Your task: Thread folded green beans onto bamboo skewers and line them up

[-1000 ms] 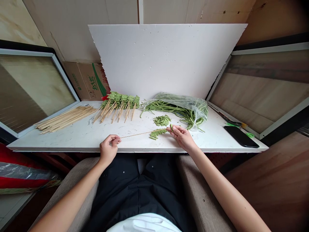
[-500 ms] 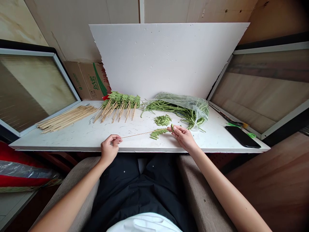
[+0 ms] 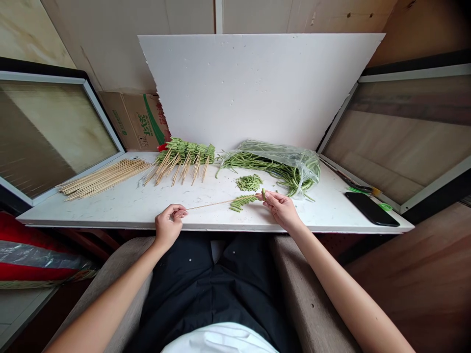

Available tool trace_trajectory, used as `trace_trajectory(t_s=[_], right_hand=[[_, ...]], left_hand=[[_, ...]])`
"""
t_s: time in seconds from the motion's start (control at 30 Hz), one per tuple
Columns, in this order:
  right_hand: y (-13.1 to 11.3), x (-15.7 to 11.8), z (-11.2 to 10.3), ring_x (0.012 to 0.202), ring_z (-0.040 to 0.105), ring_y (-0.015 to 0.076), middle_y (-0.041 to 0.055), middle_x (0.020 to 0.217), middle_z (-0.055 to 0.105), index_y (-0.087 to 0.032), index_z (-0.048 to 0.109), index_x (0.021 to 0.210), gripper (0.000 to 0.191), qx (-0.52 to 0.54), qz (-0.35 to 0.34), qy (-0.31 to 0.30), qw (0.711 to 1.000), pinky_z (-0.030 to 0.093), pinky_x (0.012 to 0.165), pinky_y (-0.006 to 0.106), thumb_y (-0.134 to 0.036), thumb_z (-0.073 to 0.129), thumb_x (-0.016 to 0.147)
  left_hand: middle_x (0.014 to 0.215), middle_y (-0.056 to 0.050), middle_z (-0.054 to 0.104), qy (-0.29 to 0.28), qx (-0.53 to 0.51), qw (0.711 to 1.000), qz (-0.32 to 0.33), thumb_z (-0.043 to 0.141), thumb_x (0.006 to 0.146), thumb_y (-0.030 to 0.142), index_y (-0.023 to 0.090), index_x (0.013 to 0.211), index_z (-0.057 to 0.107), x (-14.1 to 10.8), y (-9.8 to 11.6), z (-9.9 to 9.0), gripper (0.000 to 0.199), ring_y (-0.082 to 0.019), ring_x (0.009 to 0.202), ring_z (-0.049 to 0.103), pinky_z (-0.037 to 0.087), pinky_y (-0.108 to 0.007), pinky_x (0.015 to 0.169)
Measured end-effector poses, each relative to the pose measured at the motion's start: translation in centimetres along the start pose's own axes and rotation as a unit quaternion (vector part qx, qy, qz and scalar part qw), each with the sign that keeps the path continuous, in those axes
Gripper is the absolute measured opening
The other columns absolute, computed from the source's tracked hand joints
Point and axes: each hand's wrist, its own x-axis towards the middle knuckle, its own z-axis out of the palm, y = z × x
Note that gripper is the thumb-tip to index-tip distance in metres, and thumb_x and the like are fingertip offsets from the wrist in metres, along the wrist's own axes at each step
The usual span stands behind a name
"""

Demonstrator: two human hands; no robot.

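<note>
My left hand (image 3: 169, 224) is closed around the blunt end of a thin bamboo skewer (image 3: 209, 204), which runs nearly level to the right above the table's front part. Several short green bean pieces (image 3: 242, 202) sit side by side along the skewer's far end. My right hand (image 3: 280, 208) pinches a green bean piece (image 3: 263, 194) at the skewer's tip; the tip itself is hidden by the fingers. Just behind the skewer lies a small heap of cut bean pieces (image 3: 249, 183).
Finished bean skewers (image 3: 187, 152) are stacked at the back left, beside loose bamboo skewers (image 3: 105, 179). Long beans (image 3: 257, 163) lie partly in a clear plastic bag (image 3: 290, 153). A black phone (image 3: 371, 209) and scissors (image 3: 358, 186) are at the right. A white board (image 3: 257, 88) stands behind.
Both hands hold nearly the same pose. The bean piece in my right fingers has tilted slightly at the skewer's tip. The whole view has shifted a little.
</note>
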Motion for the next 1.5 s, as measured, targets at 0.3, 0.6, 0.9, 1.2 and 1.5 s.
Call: trace_trajectory(t_s=[0.3, 0.6, 0.9, 1.2, 1.5], right_hand=[[0.2, -0.1, 0.1, 0.115, 0.074, 0.0307, 0.0081, 0.105, 0.084, -0.026, 0.084, 0.102, 0.042, -0.020, -0.019, -0.001, 1.000, 0.059, 0.090, 0.039, -0.057, 0.091, 0.075], [0.3, 0.0, -0.1, 0.109, 0.072, 0.0262, 0.0042, 0.100, 0.081, -0.028, 0.082, 0.094, 0.039, -0.004, -0.018, 0.003, 1.000, 0.057, 0.081, 0.033, -0.060, 0.091, 0.073], [0.2, 0.0, -0.2, 0.085, 0.066, 0.0224, 0.0030, 0.089, 0.077, -0.028, 0.081, 0.093, 0.040, -0.002, -0.039, 0.013, 0.999, 0.056, 0.085, 0.039, -0.062, 0.090, 0.074], [0.1, 0.0, 0.1, 0.083, 0.066, 0.0230, 0.0036, 0.085, 0.076, -0.027, 0.081, 0.086, 0.037, -0.007, -0.071, 0.041, 0.997, 0.055, 0.085, 0.040, -0.061, 0.090, 0.074], [0.6, -0.7, 0.0, 0.090, 0.069, 0.0234, 0.0053, 0.093, 0.078, -0.027, 0.081, 0.097, 0.031, -0.048, -0.134, 0.108, 0.984, 0.056, 0.077, 0.035, -0.057, 0.080, 0.088]], left_hand=[[0.077, -0.002, 0.078, -0.006, -0.005, 1.000, 0.002, 0.058, 0.091, 0.022, 0.022, 0.089, 0.071, 0.0, 0.2, 0.0, 0.013, -0.020, 0.077, 0.077, 0.060, -0.031, 0.076], [0.082, -0.004, 0.080, -0.017, -0.030, 0.999, -0.012, 0.063, 0.093, 0.029, 0.020, 0.092, 0.073, 0.2, 0.9, -0.2, 0.013, -0.018, 0.070, 0.074, 0.060, -0.032, 0.073], [0.089, -0.004, 0.082, -0.068, 0.043, 0.994, 0.073, 0.070, 0.095, 0.036, 0.024, 0.094, 0.079, 0.5, 0.8, -0.6, 0.016, -0.021, 0.079, 0.075, 0.060, -0.032, 0.076], [0.090, -0.005, 0.081, -0.089, 0.115, 0.965, 0.216, 0.065, 0.100, 0.030, 0.026, 0.093, 0.081, 0.8, 2.1, -1.5, 0.017, -0.024, 0.087, 0.073, 0.054, -0.038, 0.086], [0.082, -0.005, 0.078, -0.090, 0.119, 0.966, 0.210, 0.064, 0.099, 0.026, 0.026, 0.086, 0.079, -1.1, 3.8, -0.5, 0.020, -0.026, 0.080, 0.069, 0.053, -0.039, 0.080]])
